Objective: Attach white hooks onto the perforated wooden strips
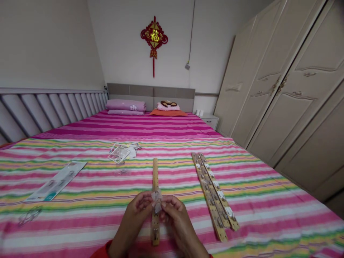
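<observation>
Both of my hands meet over a narrow wooden strip with holes (155,175) that lies lengthwise before me on the bed. Between the fingertips of my left hand (138,209) and my right hand (176,215) is a small clear plastic packet (156,197). Something small and metallic seems to be inside it, too blurred to name. Each hand pinches one side of the packet. Small metal hooks (155,232) sit on the strip's near end. To the right, several similar strips (213,200) lie side by side, bearing metal hooks and white pieces.
A striped sheet (94,215) covers the bed. Leftward lie a long packaging card (57,182) and thin wire pieces (30,215). Clear plastic wrappers (119,153) are heaped farther off, with a small packet (122,172) nearer. A railing (53,111) and wardrobe (290,104) flank the bed.
</observation>
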`<state>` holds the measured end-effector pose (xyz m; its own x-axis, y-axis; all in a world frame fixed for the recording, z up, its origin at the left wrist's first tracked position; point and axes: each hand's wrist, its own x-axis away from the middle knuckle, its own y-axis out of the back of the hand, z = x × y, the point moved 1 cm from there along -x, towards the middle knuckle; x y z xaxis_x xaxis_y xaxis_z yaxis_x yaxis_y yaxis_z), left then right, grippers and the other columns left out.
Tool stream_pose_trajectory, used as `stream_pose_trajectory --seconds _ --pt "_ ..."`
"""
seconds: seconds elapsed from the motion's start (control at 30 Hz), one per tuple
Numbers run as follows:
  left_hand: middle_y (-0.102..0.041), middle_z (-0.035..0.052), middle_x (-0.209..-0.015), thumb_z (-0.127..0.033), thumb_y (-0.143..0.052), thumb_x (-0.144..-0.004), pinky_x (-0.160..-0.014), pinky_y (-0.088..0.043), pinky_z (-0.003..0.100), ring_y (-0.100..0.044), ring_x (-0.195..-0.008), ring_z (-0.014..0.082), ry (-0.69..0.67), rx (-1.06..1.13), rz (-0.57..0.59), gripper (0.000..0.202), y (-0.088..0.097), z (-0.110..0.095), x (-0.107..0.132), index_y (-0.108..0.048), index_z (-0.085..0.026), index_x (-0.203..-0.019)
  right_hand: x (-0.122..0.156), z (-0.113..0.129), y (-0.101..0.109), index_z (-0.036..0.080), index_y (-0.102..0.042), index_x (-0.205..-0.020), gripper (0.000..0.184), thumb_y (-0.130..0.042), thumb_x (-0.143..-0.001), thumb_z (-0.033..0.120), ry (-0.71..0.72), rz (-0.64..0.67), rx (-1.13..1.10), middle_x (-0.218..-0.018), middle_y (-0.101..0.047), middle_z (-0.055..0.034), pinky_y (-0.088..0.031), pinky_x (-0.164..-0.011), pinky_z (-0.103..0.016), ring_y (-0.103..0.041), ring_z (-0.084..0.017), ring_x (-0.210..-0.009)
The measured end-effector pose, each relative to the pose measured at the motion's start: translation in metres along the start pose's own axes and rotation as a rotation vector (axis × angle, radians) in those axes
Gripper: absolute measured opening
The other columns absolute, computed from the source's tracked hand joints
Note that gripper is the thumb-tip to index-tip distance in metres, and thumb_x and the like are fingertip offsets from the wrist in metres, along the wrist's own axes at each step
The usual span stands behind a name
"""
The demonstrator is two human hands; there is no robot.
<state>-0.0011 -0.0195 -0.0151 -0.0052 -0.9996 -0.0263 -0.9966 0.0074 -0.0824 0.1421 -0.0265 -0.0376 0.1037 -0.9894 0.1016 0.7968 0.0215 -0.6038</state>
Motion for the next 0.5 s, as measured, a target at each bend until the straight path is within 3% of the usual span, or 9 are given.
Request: stream_pose_trajectory --seconds 0.13,0.33,0.5 --pt "-0.071 0.0063 -0.08 -0.037 -0.075 -0.062 -0.068 -0.051 0.029 -0.066 -0.074 0.0189 0.027 0.034 0.029 0.035 -0.002 0.001 -0.005 -0.067 -0.016 -0.088 -0.008 -0.002 0.004 0.014 -0.069 -0.072 0.028 -0.081 -0.06 0.035 0.013 -0.022 0.098 -0.05 -0.061 0.0005 -0.035 -0.044 -0.02 -0.05 -0.009 -0.043" --pt "-0.07 0.0047 -0.075 -0.042 -0.078 -0.052 -0.059 -0.048 0.025 -0.063 -0.069 0.0167 0.126 -0.005 -0.011 0.044 -0.003 -0.002 -0.032 -0.068 -0.015 -0.085 -0.04 0.007 0.005 0.013 -0.07 -0.065 0.032 -0.082 -0.051 0.039 0.048 -0.025 0.211 -0.047 -0.059 0.0022 -0.035 -0.041 -0.02 -0.048 -0.008 -0.04" --pt "-0.069 0.0035 -0.075 -0.049 -0.077 -0.051 -0.063 -0.048 0.026 -0.062 -0.07 0.0165 0.18 0.005 0.002 0.049 -0.003 0.0 -0.045 -0.067 -0.016 -0.085 -0.059 0.008 0.004 0.015 -0.069 -0.068 0.028 -0.077 -0.055 0.038 0.058 -0.035 0.244 -0.044 -0.06 0.0018 -0.037 -0.043 -0.022 -0.049 -0.01 -0.04"
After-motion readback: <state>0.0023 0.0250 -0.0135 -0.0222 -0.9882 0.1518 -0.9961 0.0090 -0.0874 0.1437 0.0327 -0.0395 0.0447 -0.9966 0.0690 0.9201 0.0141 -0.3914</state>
